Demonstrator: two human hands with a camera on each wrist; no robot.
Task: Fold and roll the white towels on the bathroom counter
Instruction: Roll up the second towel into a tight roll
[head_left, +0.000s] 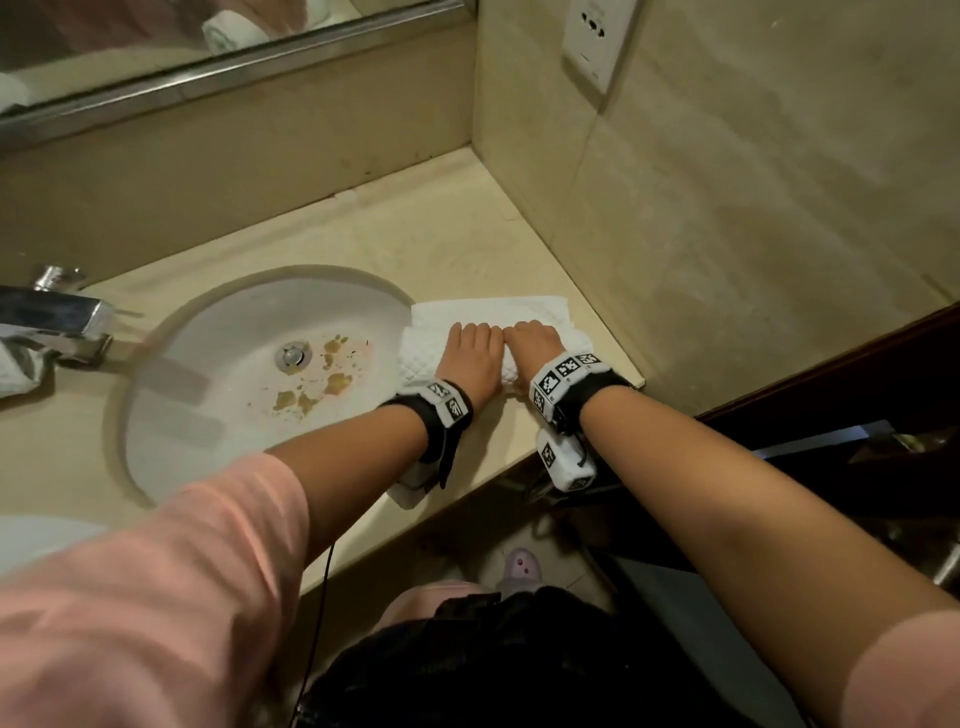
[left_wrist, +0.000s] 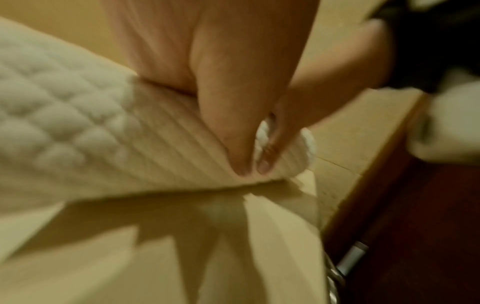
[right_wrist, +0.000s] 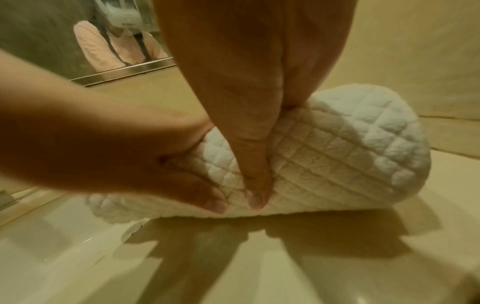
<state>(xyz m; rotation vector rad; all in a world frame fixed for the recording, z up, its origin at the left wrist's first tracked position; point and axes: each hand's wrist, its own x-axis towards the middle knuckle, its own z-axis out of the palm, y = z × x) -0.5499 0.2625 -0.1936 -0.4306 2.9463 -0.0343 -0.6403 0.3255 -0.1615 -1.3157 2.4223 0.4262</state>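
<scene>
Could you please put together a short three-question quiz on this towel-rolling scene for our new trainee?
1. True or false: both hands grip the white towel.
2. The sink lies on which side of the towel: A the person's left, B the person's right?
3. Fill in: the unrolled part of the towel lies flat on the ____.

Key: 1 true, left hand and right hand; 2 A; 3 counter.

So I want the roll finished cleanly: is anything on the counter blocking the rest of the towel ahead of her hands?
Nothing visible: both hands, left hand and right hand, grip the white towel, whose flat remainder lies on bare counter.
</scene>
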